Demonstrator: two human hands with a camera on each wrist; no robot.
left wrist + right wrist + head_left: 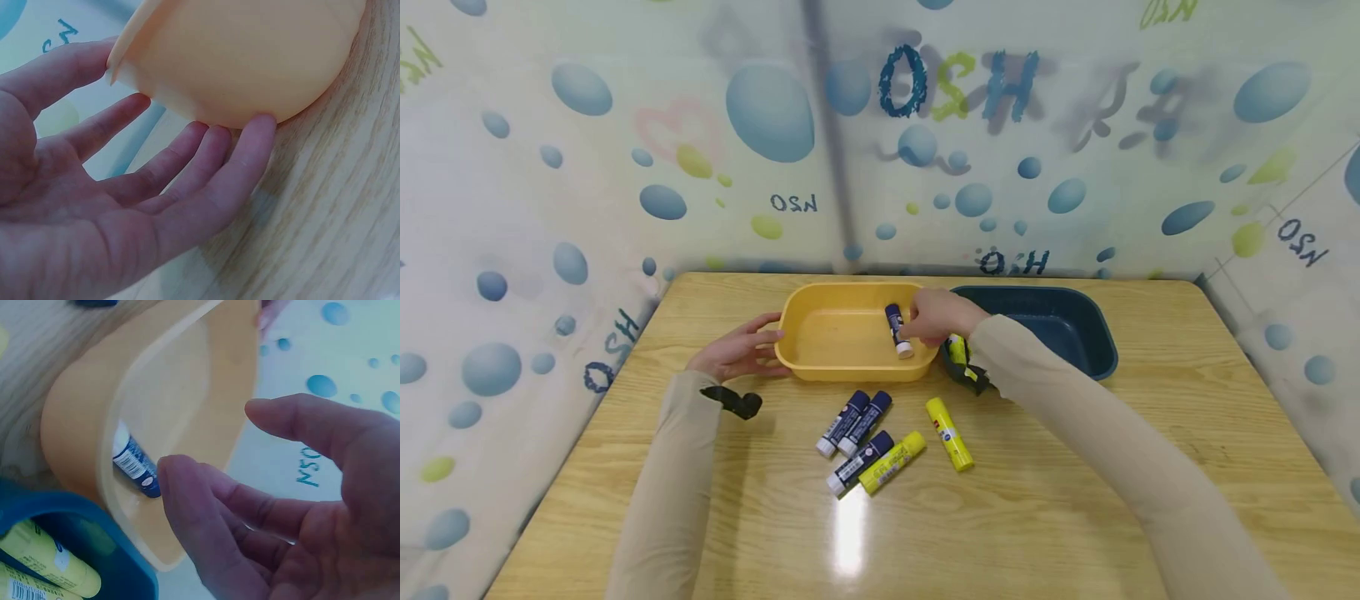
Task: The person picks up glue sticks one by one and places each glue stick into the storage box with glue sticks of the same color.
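My left hand (737,350) touches the left end of a yellow plastic basket (850,374) with its fingertips, the fingers spread along the wall in the left wrist view. Inside the basket, near its right end, lies one dark blue glue stick (894,320) with a white end. My right hand (946,315) hovers over that end of the basket, beside the glue stick. In the right wrist view its thumb stands apart from the fingers and nothing is between them. A dark blue basket (1101,333) stands to the right, with yellow glue sticks (53,556) in its left end.
On the wooden table (760,517) in front of the baskets lie three dark blue glue sticks (859,462) and two yellow glue sticks (950,435). A patterned wall covering (880,167) rises behind the table's back edge.
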